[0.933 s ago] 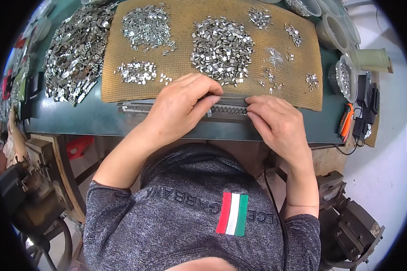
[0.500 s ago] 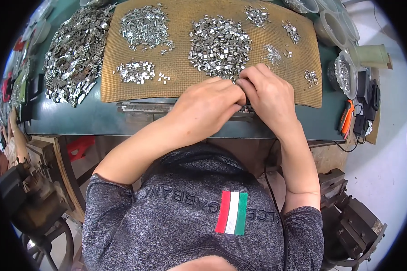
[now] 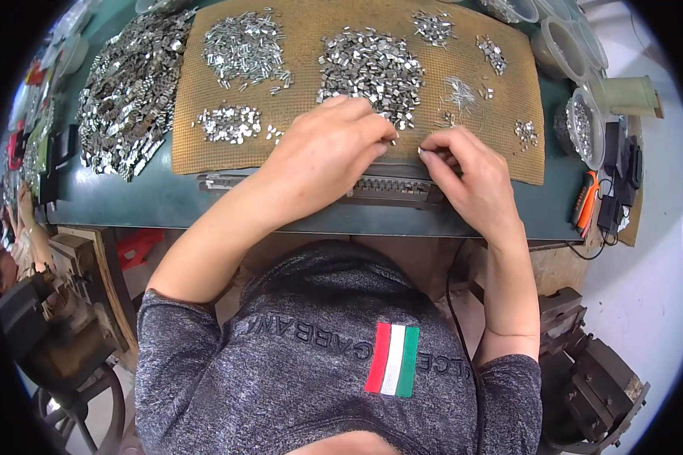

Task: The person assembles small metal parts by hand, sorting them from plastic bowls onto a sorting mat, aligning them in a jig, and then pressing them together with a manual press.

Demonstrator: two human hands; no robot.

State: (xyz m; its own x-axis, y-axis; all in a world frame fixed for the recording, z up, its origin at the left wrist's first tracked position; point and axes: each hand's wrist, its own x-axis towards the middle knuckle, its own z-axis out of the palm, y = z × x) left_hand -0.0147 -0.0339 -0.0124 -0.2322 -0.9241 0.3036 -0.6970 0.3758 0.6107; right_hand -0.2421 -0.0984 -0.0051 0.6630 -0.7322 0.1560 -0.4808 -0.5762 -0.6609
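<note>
My left hand [image 3: 322,155] hovers over the near edge of the brown textured mat [image 3: 303,91], its fingers pinched together at the tips. Something tiny may be between them, but it is too small to name. My right hand [image 3: 474,178] is a short way to the right, thumb and forefinger closed in a pinch; what they hold, if anything, cannot be made out. Between and below the hands lies a long metal bar with a row of small links or slots [image 3: 391,188], partly covered by my left forearm. Just beyond is a big pile of small metal links [image 3: 372,72].
Piles of metal pins [image 3: 243,49] and shiny flat pieces [image 3: 229,123] lie on the mat. Linked metal strips [image 3: 129,91] heap at left. Plastic tubs [image 3: 583,125] and orange-handled pliers [image 3: 586,201] are at right. Another person's arm [image 3: 34,231] shows far left.
My hands have come apart: the left has shifted left and slightly up, the right has moved a little right and down. More of the metal bar shows between them.
</note>
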